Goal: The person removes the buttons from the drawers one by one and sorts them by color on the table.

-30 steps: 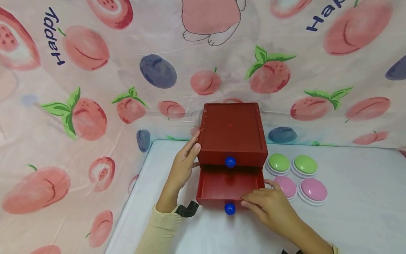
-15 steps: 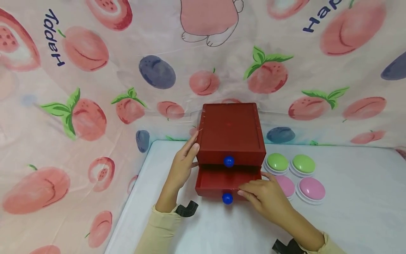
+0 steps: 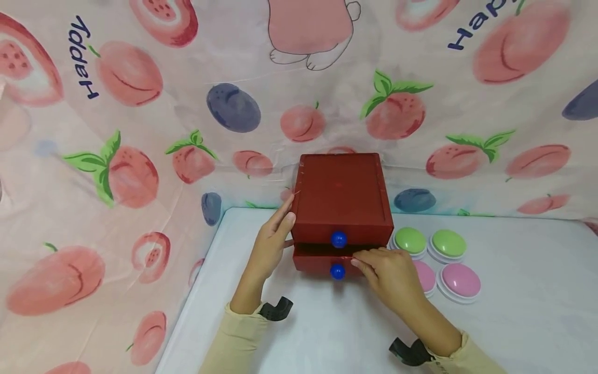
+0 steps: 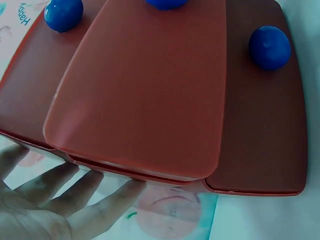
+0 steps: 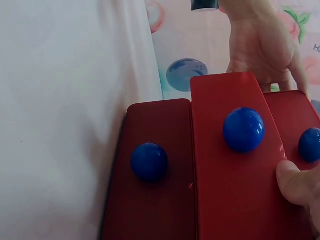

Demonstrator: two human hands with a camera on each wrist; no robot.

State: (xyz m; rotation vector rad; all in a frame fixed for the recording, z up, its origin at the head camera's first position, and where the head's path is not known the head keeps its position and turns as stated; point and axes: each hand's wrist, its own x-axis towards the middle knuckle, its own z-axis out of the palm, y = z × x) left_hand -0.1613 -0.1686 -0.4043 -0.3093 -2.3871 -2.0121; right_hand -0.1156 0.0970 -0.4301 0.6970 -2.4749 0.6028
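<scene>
A dark red drawer cabinet [image 3: 341, 192] with blue round knobs stands on the white table. Its middle drawer [image 3: 314, 264] juts out a little below the top drawer [image 5: 292, 115]. My left hand [image 3: 270, 246] rests along the cabinet's left side, its fingers nearly straight in the left wrist view. At the right end of the middle drawer's front, my right hand [image 3: 394, 280] grips the upper edge. Its thumb [image 5: 295, 182] presses the front face, and the other fingers curl over the rim. In both wrist views the bottom drawer [image 4: 265, 125] sits pushed in.
Right of the cabinet, on the table [image 3: 523, 322], lie two green push lights [image 3: 411, 240] [image 3: 449, 243] and two pink ones [image 3: 461, 279] [image 3: 424, 275]. A fruit-print cloth [image 3: 261, 41] hangs behind and to the left. Each wrist wears a black camera mount [image 3: 276, 309].
The middle drawer has slid back into the cabinet, from well out to only slightly out. My right hand has moved inward with it, while my left hand has stayed at the cabinet's side.
</scene>
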